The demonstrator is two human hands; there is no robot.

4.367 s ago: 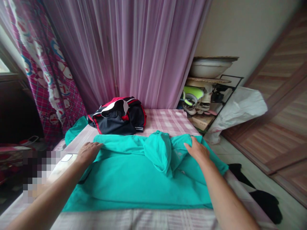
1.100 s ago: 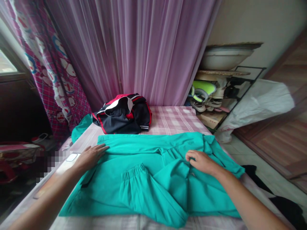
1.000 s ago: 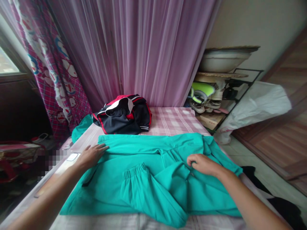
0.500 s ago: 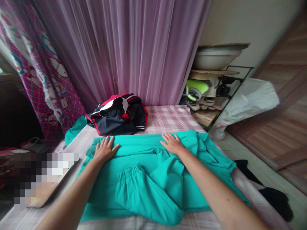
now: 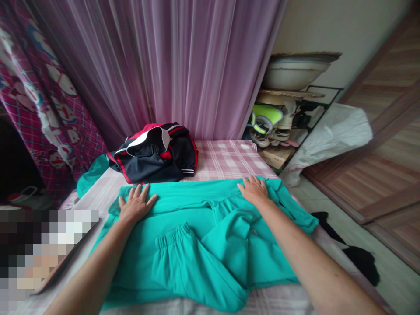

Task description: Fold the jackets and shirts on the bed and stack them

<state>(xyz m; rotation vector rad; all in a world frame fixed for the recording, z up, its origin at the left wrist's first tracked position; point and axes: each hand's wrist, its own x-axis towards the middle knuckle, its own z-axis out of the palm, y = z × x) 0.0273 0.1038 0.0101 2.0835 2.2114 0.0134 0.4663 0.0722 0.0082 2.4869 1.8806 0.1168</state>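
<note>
A teal garment (image 5: 138, 258) with an elastic-cuffed sleeve (image 5: 197, 267) lies spread and partly folded in front of me. My left hand (image 5: 135, 204) rests flat near its far left corner, fingers spread. Toward the far right part of the same cloth, my right hand (image 5: 255, 190) lies palm down with its fingers stretched out. Neither hand grips the fabric. The sleeve crosses the middle of the garment at a slant, cuff to the left, and creases bunch between it and my right forearm.
Beyond the garment a dark jacket with red and white trim (image 5: 154, 153) lies heaped on the checked bedspread (image 5: 226, 159). Purple curtains (image 5: 183, 65) hang behind. At right stand a shoe rack (image 5: 278, 153), a white plastic bag (image 5: 337, 135) and a wooden door (image 5: 387, 162).
My right hand has slid to the right along the far edge of the teal garment. My left hand stays flat at the left corner. The view has shifted slightly.
</note>
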